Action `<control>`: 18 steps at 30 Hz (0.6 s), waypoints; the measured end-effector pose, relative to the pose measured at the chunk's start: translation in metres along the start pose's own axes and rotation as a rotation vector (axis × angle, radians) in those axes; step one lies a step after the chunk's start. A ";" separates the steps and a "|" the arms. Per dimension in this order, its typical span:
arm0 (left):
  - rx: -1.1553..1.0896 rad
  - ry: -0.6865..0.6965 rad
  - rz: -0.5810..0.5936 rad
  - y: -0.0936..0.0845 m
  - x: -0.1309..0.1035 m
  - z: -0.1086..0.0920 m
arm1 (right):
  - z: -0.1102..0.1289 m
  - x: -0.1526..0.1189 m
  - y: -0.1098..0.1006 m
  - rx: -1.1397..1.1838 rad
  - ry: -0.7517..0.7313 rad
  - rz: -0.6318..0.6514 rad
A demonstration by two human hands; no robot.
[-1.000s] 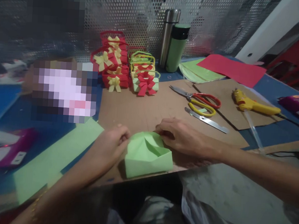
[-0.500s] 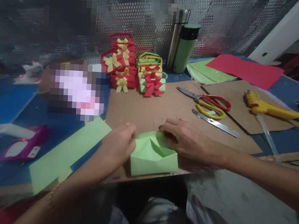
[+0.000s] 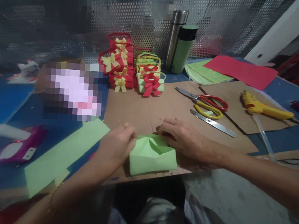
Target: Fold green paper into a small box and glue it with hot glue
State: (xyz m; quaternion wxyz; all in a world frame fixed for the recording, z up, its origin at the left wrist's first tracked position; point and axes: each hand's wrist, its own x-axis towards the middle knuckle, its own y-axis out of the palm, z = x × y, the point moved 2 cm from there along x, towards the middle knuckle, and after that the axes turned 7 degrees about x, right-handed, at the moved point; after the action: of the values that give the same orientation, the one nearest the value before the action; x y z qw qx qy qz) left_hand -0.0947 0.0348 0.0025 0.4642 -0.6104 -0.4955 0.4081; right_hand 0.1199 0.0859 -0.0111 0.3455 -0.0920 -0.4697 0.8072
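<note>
A pale green folded paper box point(image 3: 153, 162) sits at the front edge of the cardboard sheet point(image 3: 139, 111), its top open and a pointed fold showing inside. My left hand point(image 3: 119, 142) is closed at the box's left back corner, fingertips pressed on the paper. At the back right corner my right hand point(image 3: 182, 136) curls its fingers over the rear wall, pinching it. The far wall is partly hidden by both hands. Under my left forearm lies a flat strip of green paper point(image 3: 66, 154).
Scissors point(image 3: 203, 101), a metal blade point(image 3: 214, 123) and a yellow glue gun point(image 3: 266, 107) lie to the right. Small red baskets point(image 3: 121, 80) and green ones point(image 3: 151, 85) with paper bows stand behind, beside a green bottle point(image 3: 185, 50). Red paper point(image 3: 240, 70) lies at the back right.
The view has shifted slightly, so most things sit a little further left. Both hands keep their hold on the paper box, whose back edge looks slightly lower.
</note>
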 end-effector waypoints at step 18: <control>0.315 0.360 -0.149 0.004 -0.015 -0.003 | 0.007 -0.012 -0.004 -0.105 -0.232 0.102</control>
State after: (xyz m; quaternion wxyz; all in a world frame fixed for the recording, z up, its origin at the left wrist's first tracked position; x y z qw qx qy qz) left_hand -0.0940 0.0189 0.0004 0.6631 -0.5553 -0.3785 0.3297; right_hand 0.1281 0.0747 -0.0063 0.2419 -0.0397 -0.5430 0.8031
